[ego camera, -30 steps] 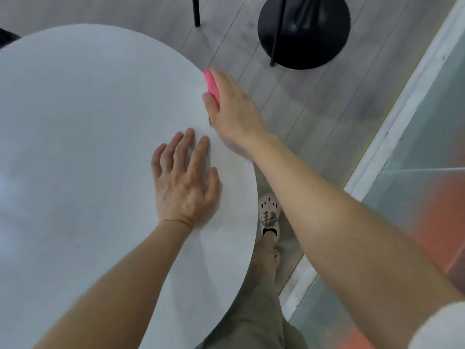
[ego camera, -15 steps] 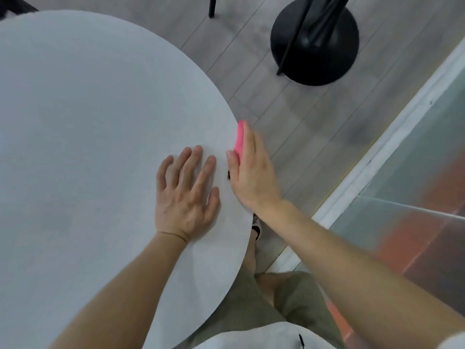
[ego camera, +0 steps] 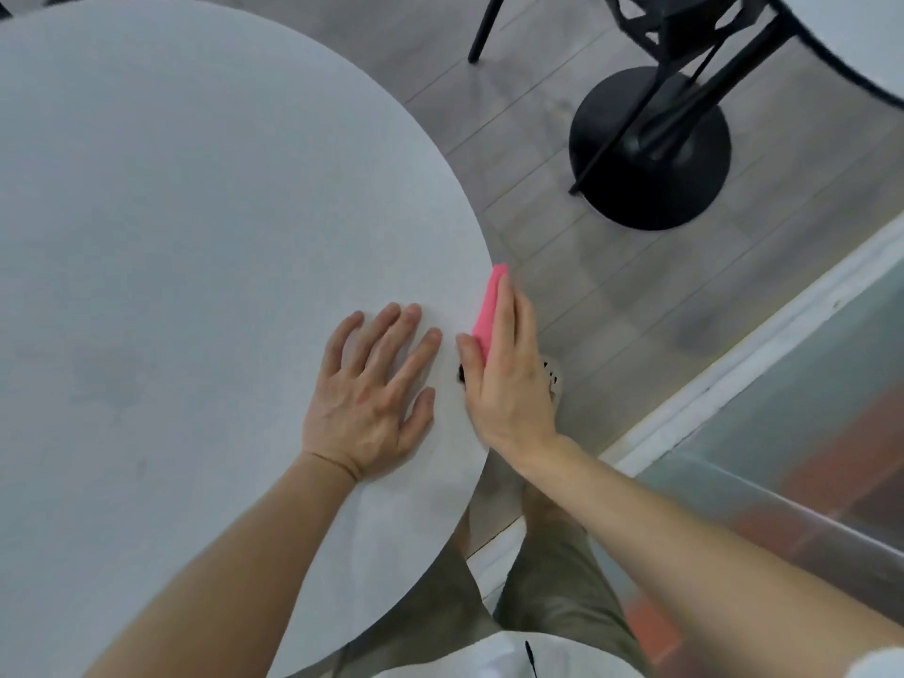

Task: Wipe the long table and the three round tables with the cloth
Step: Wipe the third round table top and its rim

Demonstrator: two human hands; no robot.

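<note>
A white round table (ego camera: pixel 195 237) fills the left of the head view. My right hand (ego camera: pixel 508 384) presses a folded pink cloth (ego camera: pixel 489 310) against the table's right rim, fingers wrapped over the edge. My left hand (ego camera: pixel 376 398) lies flat on the tabletop just left of it, fingers spread, holding nothing. The part of the cloth under my right palm is hidden.
A black round table base (ego camera: pixel 650 154) and black chair legs (ego camera: pixel 484 26) stand on the grey plank floor at the upper right. Another white tabletop's edge (ego camera: pixel 851 46) shows in the top right corner. A glass wall with a white sill (ego camera: pixel 734 384) runs along the right.
My right hand has slid the pink cloth along the table's rim toward me, ending beside my left hand. The left hand has stayed flat on the table.
</note>
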